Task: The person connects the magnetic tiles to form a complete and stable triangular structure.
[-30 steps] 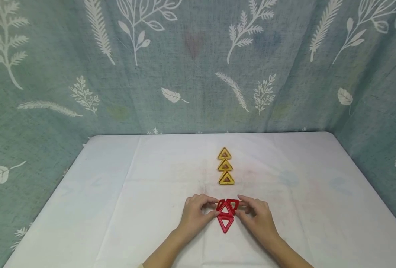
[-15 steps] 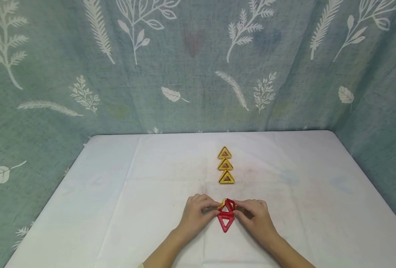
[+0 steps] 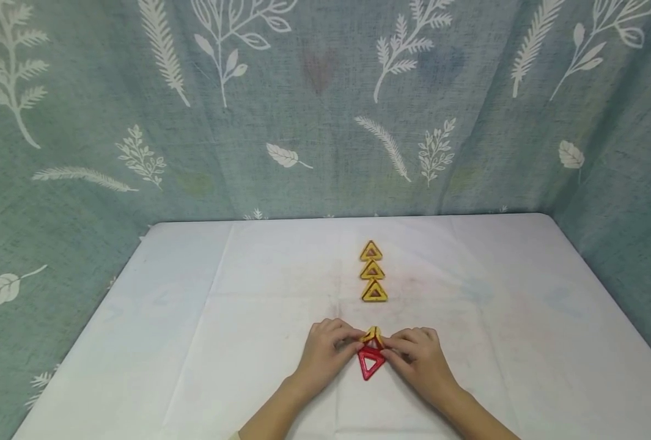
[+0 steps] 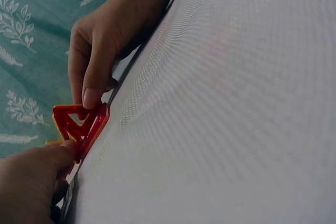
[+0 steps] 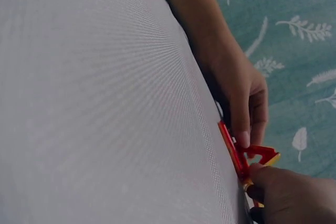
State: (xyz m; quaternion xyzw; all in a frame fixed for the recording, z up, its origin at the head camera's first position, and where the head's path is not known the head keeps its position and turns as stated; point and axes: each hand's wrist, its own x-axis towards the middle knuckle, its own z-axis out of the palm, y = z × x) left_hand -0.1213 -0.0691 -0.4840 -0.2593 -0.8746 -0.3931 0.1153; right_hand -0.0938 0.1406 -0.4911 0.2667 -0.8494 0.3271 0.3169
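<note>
Between both hands, triangular tiles with open centres are joined; magnetic tiles by their look. A front red tile [image 3: 365, 374] points toward the person in the head view. Behind it, side tiles are folded up and inward, and their yellow faces [image 3: 378, 337] show outside. My left hand [image 3: 327, 349] pinches the left side of this group with thumb and fingers. On the right side, my right hand [image 3: 421, 354] pinches too. The red insides of the tiles [image 4: 68, 109] appear in the left wrist view. Fingers hide the lower edges.
Farther back on the white-covered table [image 3: 259, 342] stand three yellow triangular pieces [image 3: 374, 299] with reddish middles, in a column pointing away. A green leaf-patterned cloth [image 3: 325, 134] hangs behind and beside the table.
The side tiles have folded upward and inward, turning from red faces to yellow faces in the head view. The right hand has moved slightly left, and the front tile has turned a little.
</note>
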